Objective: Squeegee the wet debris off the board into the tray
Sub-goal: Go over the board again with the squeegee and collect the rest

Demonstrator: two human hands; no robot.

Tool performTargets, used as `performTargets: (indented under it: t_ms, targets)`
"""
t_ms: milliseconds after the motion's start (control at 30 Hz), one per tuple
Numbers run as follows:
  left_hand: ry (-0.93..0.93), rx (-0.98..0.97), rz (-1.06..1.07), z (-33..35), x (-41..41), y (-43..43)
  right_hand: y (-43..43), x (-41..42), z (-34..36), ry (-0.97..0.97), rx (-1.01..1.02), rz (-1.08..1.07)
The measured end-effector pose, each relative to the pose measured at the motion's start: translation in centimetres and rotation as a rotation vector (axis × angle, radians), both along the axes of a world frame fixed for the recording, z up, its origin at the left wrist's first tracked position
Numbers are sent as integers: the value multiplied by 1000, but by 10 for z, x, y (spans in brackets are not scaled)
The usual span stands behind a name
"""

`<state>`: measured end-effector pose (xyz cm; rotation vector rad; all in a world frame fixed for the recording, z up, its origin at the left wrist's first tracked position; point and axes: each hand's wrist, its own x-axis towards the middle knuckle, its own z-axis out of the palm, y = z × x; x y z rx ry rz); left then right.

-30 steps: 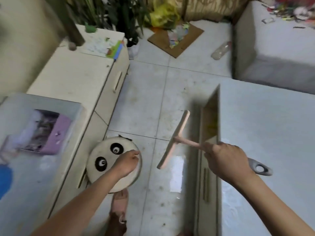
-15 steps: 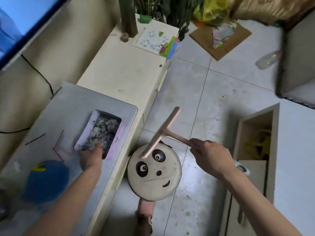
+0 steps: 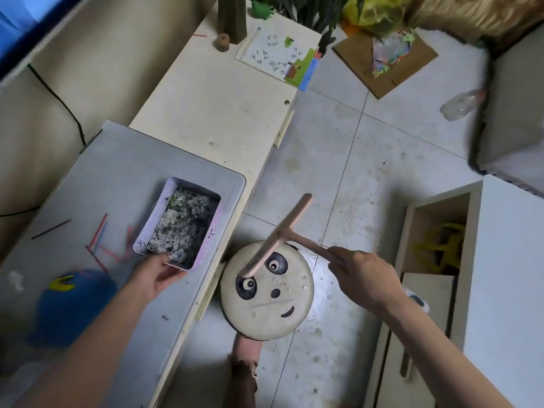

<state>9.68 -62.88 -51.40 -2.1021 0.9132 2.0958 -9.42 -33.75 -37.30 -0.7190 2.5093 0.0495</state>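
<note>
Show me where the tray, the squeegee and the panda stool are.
Tray (image 3: 209,235): head view, on its right wall.
Squeegee (image 3: 282,231): head view, middle of its blade.
Panda stool (image 3: 265,310): head view, bare seat below the nose.

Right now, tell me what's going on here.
A person is set up to clean a grey board. Their left hand holds the near end of the pink tray, which sits on the board and is full of wet, speckled debris. Their right hand grips the handle of a T-shaped squeegee, held in the air above a panda-face stool beside the board, its blade off the board. No scraping is under way at this moment.
</note>
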Motion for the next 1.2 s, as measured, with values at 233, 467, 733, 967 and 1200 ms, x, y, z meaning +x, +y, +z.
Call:
performTargets:
  t_ms: [233,467,733,967,1200]
  targets:
    - [32,-1,0,6,1,6,28,11,1,-15,-22,-59]
    - [109,9,-47,40,-3,55,91,29,10,-49,-17,-185]
    - [217,76,-164,72,-23,145,203,52,19,-69,-17,-321]
    - [237,185,-225,79,-41,266,337,79,16,-43,-16,-474]
    - [143,265,-221,69,-53,400,474,103,0,-45,36,-563]
